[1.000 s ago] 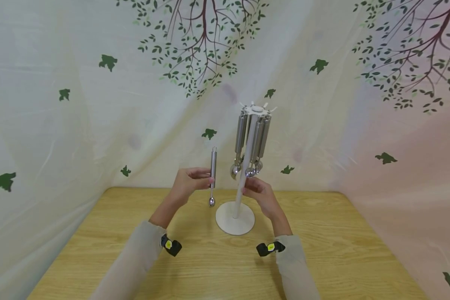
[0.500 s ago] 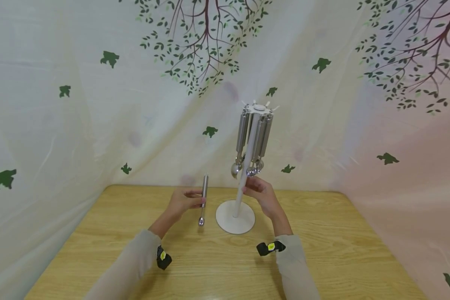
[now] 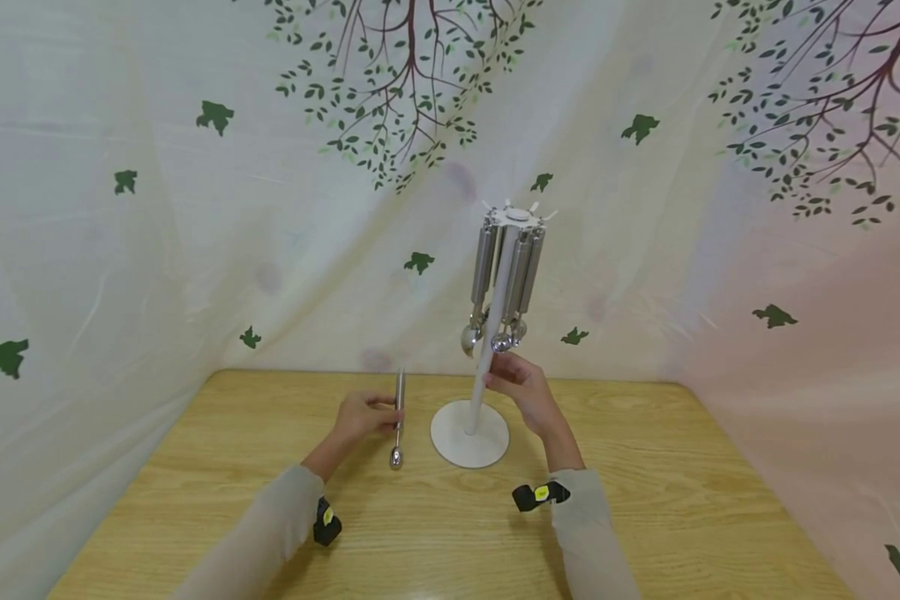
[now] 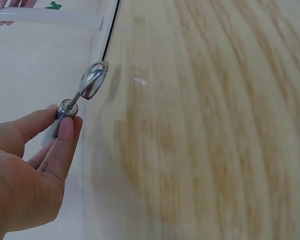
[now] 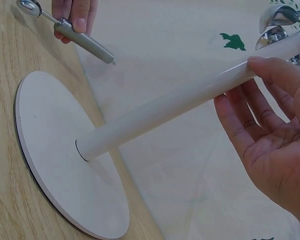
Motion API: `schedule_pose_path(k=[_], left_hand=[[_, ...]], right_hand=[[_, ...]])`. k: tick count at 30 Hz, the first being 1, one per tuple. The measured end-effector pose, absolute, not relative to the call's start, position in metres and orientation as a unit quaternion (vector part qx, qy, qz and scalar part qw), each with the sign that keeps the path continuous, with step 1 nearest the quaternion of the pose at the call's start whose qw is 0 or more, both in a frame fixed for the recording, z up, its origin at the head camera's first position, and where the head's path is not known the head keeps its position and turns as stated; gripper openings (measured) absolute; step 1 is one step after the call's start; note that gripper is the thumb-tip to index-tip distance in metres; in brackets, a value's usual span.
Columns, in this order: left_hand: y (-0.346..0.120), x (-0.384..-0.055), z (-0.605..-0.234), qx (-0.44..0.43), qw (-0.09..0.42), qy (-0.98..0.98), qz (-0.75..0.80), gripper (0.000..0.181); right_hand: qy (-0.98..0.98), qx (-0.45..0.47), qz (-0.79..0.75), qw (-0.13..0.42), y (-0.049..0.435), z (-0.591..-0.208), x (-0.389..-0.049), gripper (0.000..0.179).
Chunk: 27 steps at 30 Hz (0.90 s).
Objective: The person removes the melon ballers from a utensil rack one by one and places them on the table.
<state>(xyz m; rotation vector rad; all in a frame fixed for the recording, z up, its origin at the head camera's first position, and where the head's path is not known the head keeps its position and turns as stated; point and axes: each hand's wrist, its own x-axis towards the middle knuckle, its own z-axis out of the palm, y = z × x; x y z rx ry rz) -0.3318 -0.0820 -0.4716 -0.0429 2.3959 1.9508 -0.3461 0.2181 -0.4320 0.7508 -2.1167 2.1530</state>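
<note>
In the head view my left hand pinches a slim metal scoop by its handle, left of a white stand. The scoop is nearly upright, its small rounded bowl lowest. A shadow apart from the bowl in both wrist views places it above the table. My right hand holds the stand's pole between thumb and fingers, below the hanging tools. Several metal scoops hang by their handles from the hooked white top; some overlap and partly hide one another.
Under the stand's round base is a wood-grain table. A pale cloth backdrop with printed branches and green leaves rises behind the table and at both sides. Each forearm wears a black wrist device.
My left hand has carried the scoop down and to the left, away from the stand and closer to the tabletop. My right hand stays on the pole.
</note>
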Motion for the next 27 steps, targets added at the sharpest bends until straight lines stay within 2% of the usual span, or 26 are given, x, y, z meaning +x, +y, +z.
schedule_pose_path(k=[7,27], left_hand=[[-0.081,-0.333,-0.478,-0.008,0.024,0.778,0.628,0.033],[-0.073,-0.336,-0.485,-0.003,-0.025,0.822,0.569,0.036]], right_hand=[[-0.677,0.246,0.694,0.018,0.219,-0.432,-0.345,0.038],[-0.682,0.236,0.692,0.015,0.219,-0.431,-0.344,0.039]])
